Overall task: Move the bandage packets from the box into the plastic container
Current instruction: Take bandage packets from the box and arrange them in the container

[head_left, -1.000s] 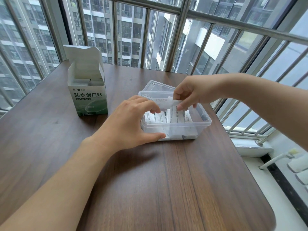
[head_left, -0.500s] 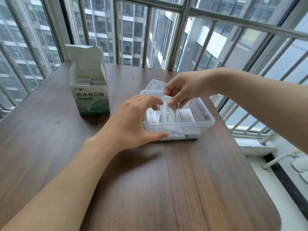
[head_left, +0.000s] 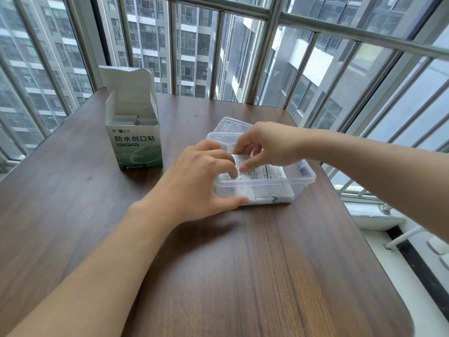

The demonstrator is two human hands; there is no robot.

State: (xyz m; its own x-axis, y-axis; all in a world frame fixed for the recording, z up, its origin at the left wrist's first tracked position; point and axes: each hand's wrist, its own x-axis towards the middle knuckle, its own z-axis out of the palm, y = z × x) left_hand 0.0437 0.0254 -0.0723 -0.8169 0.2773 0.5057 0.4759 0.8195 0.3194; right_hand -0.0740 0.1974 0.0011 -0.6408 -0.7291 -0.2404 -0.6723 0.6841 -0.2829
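Note:
A clear plastic container (head_left: 301, 182) stands on the wooden table, holding several white bandage packets (head_left: 273, 172). My right hand (head_left: 264, 144) reaches into it from the right and pinches one white packet (head_left: 239, 159) between thumb and fingers, low inside the container. My left hand (head_left: 201, 181) wraps the container's near left corner, thumb along the front wall and fingers curled over the rim, touching that same packet. The open white and green bandage box (head_left: 134, 139) stands upright to the left, with more packets (head_left: 143, 120) visible inside.
The container's clear lid (head_left: 227, 124) lies behind it. The dark wooden table (head_left: 218, 276) ends in a rounded edge on the right. Metal window bars (head_left: 274, 57) run along the far and right sides.
My right hand has lowered the packet from above the rim down into the container. My left hand's fingers have curled further over the rim to meet it.

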